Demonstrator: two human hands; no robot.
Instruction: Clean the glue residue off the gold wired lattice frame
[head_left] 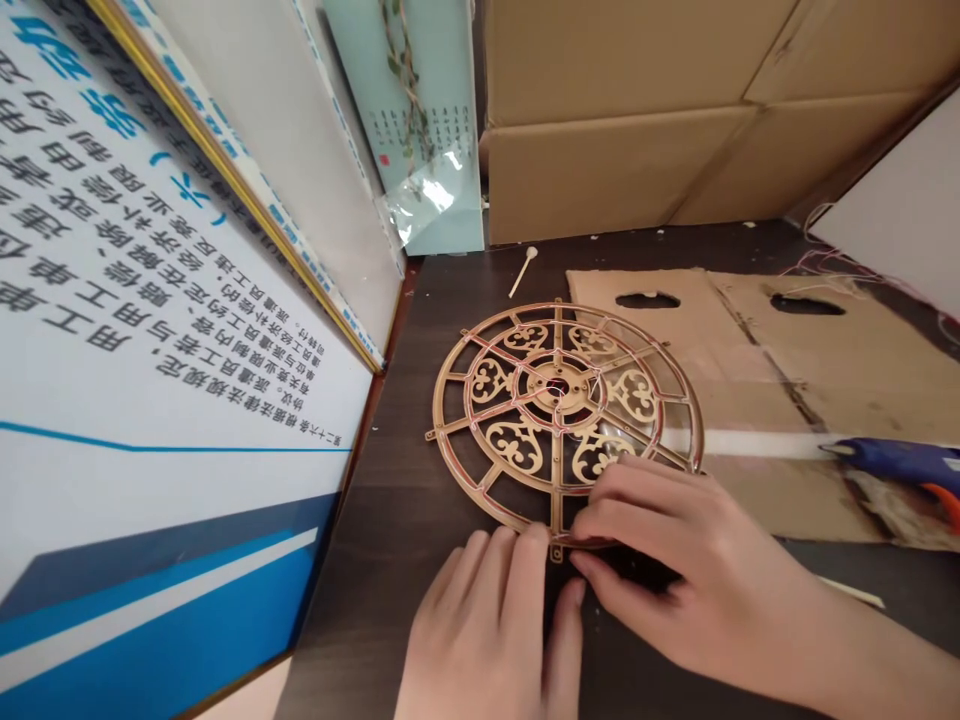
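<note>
A round openwork wooden frame [557, 465] lies on the dark table, with spokes, scroll-shaped cutouts and a ring at its centre. Thin reddish wire [517, 406] runs along its rings and spokes. At the near rim, my left hand [487, 610] has its fingertips on the edge, the thumb below them. Just to the right, my right hand [675, 545] pinches at the same rim, beside the small tab at the end of a spoke. My right fingers hide that stretch of rim, and whether they also hold wire is unclear.
Flattened cardboard [757, 350] with two slots lies on the right, bearing a blue glue gun [885, 460]. A small stick with a round end [523, 272] lies behind the frame. Printed panels [187, 330] stand left; a large cardboard sheet [615, 170] stands behind.
</note>
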